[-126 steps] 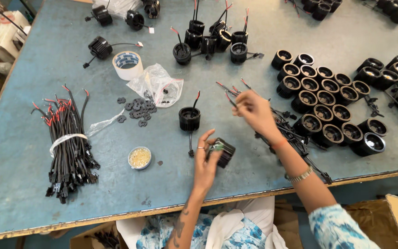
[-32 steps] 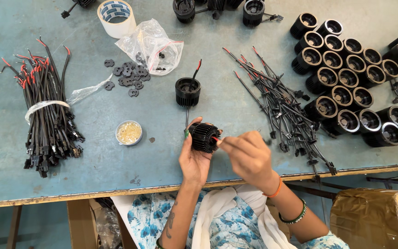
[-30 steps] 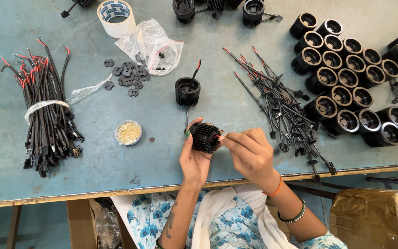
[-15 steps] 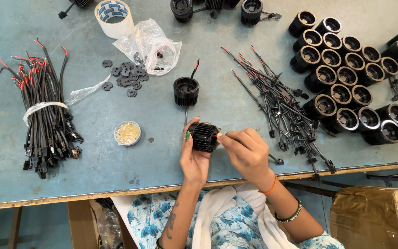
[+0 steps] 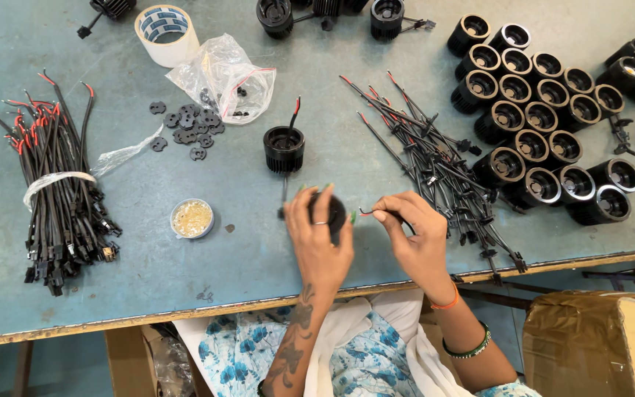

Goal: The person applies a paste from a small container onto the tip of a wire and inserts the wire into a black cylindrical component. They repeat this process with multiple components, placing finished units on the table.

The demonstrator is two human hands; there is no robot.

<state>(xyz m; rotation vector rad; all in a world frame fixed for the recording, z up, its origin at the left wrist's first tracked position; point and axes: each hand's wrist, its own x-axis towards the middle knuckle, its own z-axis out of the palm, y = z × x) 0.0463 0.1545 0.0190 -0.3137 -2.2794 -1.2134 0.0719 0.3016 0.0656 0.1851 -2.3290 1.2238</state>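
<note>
Now left hand (image 5: 319, 239) cups black housing (image 5: 332, 213); right hand (image 5: 413, 235) pinches wire (image 5: 365, 213).

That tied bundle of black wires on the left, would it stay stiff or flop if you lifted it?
The bundle of black wires would probably sag at both ends, since only one white band cinches its middle and the red-tipped ends already splay apart. It looks unlikely to roll, lying flat and spread on the table. The plug ends might snag each other.

Black housing (image 5: 334, 213) in left hand (image 5: 319, 239)
</note>
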